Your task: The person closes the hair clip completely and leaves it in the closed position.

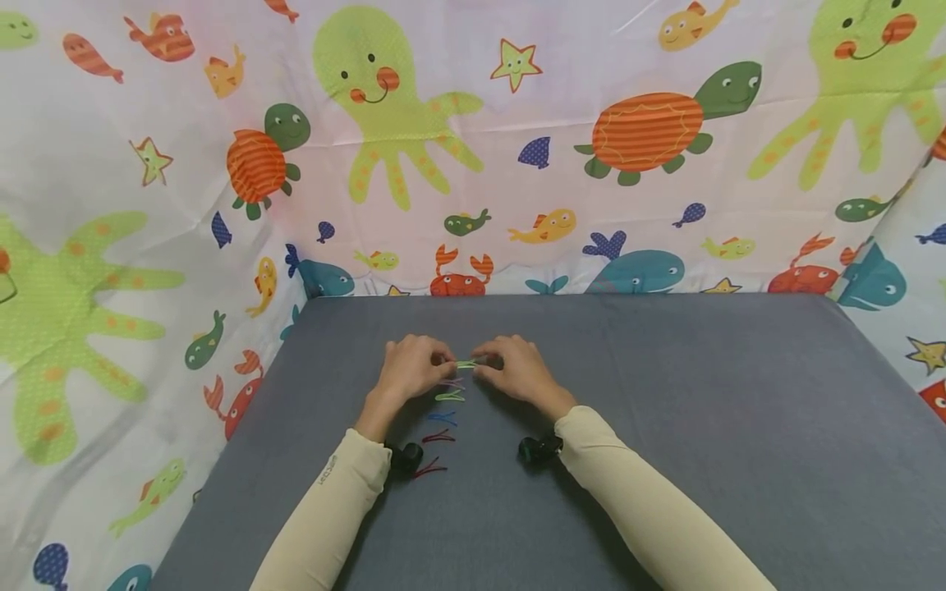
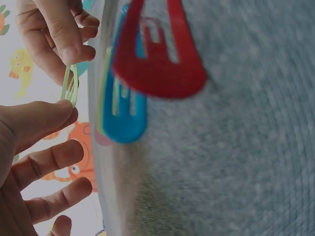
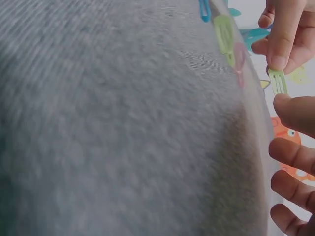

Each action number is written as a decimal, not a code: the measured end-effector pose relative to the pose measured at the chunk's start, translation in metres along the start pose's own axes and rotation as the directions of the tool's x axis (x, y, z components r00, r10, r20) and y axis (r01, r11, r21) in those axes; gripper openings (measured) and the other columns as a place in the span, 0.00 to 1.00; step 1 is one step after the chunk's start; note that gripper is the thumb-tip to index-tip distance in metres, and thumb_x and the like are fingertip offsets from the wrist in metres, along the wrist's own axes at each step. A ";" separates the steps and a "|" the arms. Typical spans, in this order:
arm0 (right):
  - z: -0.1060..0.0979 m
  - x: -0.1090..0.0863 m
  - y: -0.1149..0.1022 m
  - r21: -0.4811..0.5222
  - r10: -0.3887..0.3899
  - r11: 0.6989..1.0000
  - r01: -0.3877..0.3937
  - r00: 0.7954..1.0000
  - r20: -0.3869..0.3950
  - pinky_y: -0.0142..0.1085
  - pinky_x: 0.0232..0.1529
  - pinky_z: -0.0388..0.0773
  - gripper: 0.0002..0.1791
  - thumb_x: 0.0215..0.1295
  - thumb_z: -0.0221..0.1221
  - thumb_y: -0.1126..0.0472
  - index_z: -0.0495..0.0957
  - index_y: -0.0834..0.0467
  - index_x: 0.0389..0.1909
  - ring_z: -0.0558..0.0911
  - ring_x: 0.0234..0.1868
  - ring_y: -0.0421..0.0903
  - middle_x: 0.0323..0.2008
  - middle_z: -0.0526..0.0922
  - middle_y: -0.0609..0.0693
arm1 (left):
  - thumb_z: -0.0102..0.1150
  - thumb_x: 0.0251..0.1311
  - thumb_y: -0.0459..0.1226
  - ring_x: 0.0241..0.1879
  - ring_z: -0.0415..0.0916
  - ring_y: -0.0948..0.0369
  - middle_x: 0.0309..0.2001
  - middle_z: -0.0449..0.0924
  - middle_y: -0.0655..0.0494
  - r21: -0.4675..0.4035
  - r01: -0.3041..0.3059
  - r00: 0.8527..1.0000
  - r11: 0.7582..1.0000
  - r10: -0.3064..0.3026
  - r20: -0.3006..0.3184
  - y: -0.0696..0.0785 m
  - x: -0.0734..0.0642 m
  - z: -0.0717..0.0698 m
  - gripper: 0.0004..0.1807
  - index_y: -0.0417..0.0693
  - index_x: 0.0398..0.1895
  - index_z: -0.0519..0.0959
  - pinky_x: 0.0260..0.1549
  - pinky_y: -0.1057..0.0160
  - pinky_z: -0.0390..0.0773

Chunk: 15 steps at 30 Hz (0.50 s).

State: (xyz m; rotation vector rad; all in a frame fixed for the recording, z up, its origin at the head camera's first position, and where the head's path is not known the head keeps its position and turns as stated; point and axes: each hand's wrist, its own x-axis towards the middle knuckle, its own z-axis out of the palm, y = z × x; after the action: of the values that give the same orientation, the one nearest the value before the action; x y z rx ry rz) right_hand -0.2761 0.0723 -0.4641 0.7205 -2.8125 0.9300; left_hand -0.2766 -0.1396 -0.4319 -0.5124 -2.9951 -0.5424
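Note:
A light green snap hair clip spans the gap between both hands at the far part of the grey table. My left hand pinches one end between thumb and forefinger. The other end sits in the pinch of my right hand, whose remaining fingers are spread in the right wrist view. Below the hands, more snap clips lie in a column: a pinkish purple clip, a green clip, a blue clip, a red clip and a darker red clip.
The grey cloth-covered table extends to both sides. A printed curtain with sea animals hangs at its back and left edges. Black wrist cameras sit under both forearms, the left one close to the darker red clip.

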 end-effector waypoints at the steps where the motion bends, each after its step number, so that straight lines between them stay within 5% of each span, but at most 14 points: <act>1: -0.002 -0.001 0.001 0.007 -0.011 1.000 0.011 1.000 -0.002 0.52 0.50 0.70 0.16 0.68 0.66 0.53 0.86 0.51 0.55 0.79 0.45 0.50 0.42 0.87 0.49 | 0.68 0.64 0.47 0.33 0.74 0.61 0.30 0.85 0.63 0.000 -0.007 1.000 1.000 0.007 -0.002 0.001 0.000 -0.001 0.06 0.59 0.35 0.90 0.37 0.55 0.59; 15: -0.026 -0.015 0.009 0.196 -0.078 0.977 0.080 0.997 -0.018 0.38 0.41 0.77 0.07 0.66 0.68 0.59 0.88 0.52 0.44 0.79 0.36 0.43 0.35 0.87 0.46 | 0.68 0.63 0.44 0.32 0.70 0.63 0.27 0.81 0.65 -0.012 -0.134 0.989 0.991 0.133 -0.061 0.024 -0.009 -0.008 0.04 0.59 0.35 0.90 0.37 0.55 0.62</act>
State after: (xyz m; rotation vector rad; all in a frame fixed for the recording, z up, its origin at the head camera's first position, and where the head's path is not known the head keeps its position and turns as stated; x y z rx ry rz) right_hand -0.2687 0.0997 -0.4508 0.8415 -2.6867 1.2053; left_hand -0.2603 -0.1236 -0.4170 -0.6798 -2.8751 -0.5612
